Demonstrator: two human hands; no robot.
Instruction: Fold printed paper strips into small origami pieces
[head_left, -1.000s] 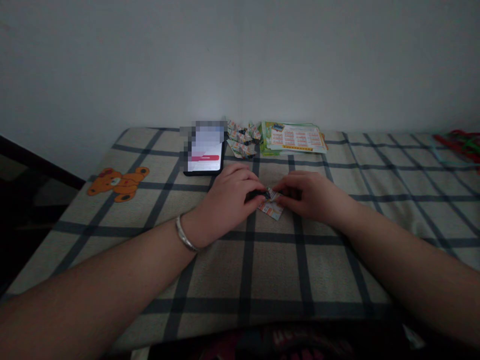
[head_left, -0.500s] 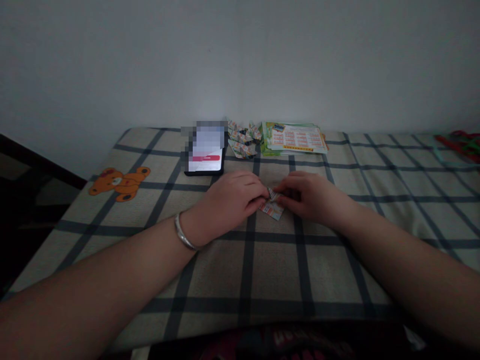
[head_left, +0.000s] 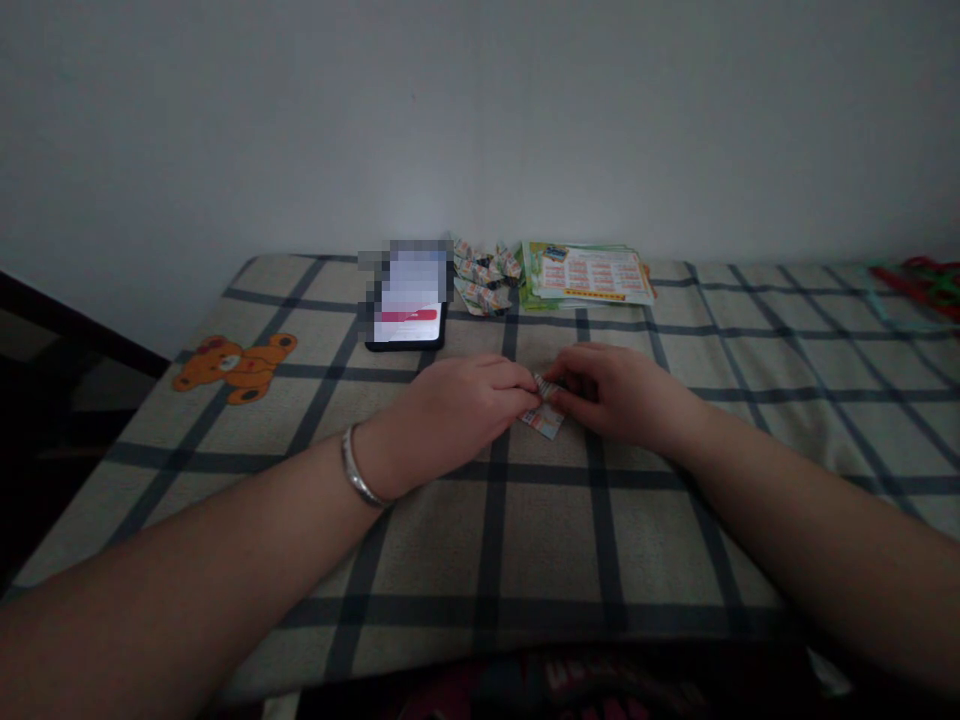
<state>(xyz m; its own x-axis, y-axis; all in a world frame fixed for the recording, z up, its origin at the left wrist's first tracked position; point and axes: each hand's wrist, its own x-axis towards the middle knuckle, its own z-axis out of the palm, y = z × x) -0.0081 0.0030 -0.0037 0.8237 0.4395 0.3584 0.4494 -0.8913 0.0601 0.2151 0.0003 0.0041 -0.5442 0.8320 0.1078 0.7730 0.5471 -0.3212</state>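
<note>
Between my two hands is a small folded piece of printed paper [head_left: 545, 420], low over the checked tablecloth. My left hand [head_left: 474, 402], with a silver bangle on its wrist, has its fingers closed on the paper's left side. On the other side, my right hand [head_left: 606, 392] pinches the paper between thumb and fingers. The fingertips cover part of the folds. Beyond the hands, several folded paper pieces [head_left: 480, 280] of similar print lie in a pile against the wall. To their right is a stack of printed sheets [head_left: 589, 275].
A phone [head_left: 409, 315] with a lit screen, partly pixelated, lies left of the folded pieces. An orange bear picture [head_left: 236, 368] is on the cloth [head_left: 420, 560] at left. Red and green items [head_left: 926, 285] sit at the far right edge. The wall [head_left: 480, 120] stands behind.
My left hand's fingers have flattened slightly and lowered over the paper, covering more of it. The right hand keeps its pinch nearly in place. The view has shifted slightly.
</note>
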